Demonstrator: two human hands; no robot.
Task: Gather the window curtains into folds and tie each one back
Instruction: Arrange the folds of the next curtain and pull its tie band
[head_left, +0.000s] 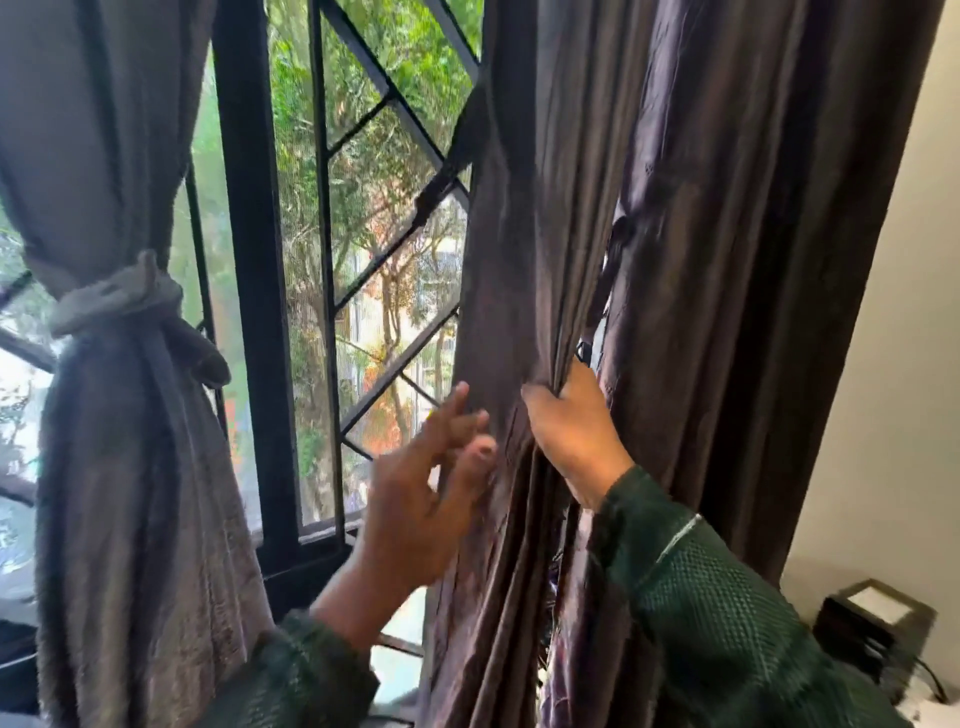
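Note:
A dark brown curtain (701, 260) hangs loose on the right side of the window. My right hand (571, 431) grips a bunch of its folds at mid height, fingers curled into the cloth. My left hand (421, 493) is just left of that, fingers spread and straight, fingertips touching the curtain's left edge. On the left hangs a grey curtain (130, 493), gathered and bound at its waist by a knotted grey tie-back (119, 299).
A black window frame post (249, 260) and diagonal metal grille (384, 208) stand between the two curtains, with trees outside. A cream wall (893, 364) is at the right. A small dark box (872, 623) with a cable sits at the lower right.

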